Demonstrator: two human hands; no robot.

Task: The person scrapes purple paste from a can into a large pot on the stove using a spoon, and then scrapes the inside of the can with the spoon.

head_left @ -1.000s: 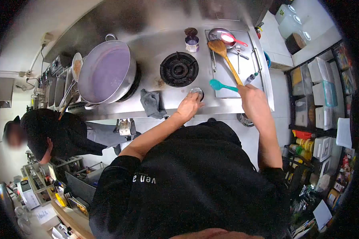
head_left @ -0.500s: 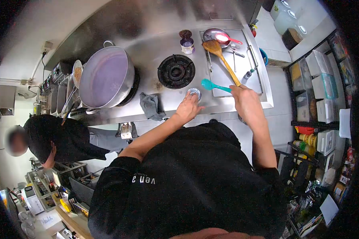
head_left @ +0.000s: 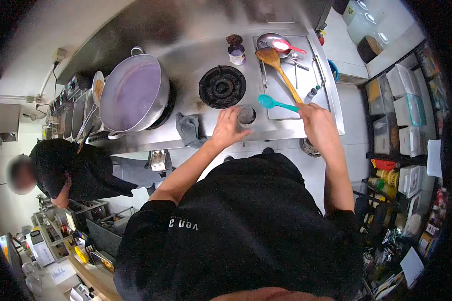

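My left hand (head_left: 228, 126), thumb and fingers apart, is at the left side of a small clear glass (head_left: 246, 116) by the stove's front edge. Whether the fingertips touch the glass I cannot tell. A teal spoon (head_left: 273, 103) is held by its handle in my closed right hand (head_left: 318, 126), its bowl pointing left, just right of the glass. The handle end of a wooden spatula (head_left: 284, 75) reaches close to the same hand. This spatula lies slantwise over a metal tray (head_left: 281, 115), its blade by a small pan (head_left: 270, 39).
A wide pot (head_left: 158, 98) of purple liquid stands left of a black burner (head_left: 222, 86). Behind are an opened tin (head_left: 237, 55) and a red spoon (head_left: 292, 46). A grey cloth (head_left: 188, 131) lies at the front edge. A co-worker (head_left: 80, 168) stands at left; shelves (head_left: 394, 155) at right.
My left hand has come off the top of the glass to its left side, baring the dark mouth. My right hand has moved slightly right with the teal spoon.
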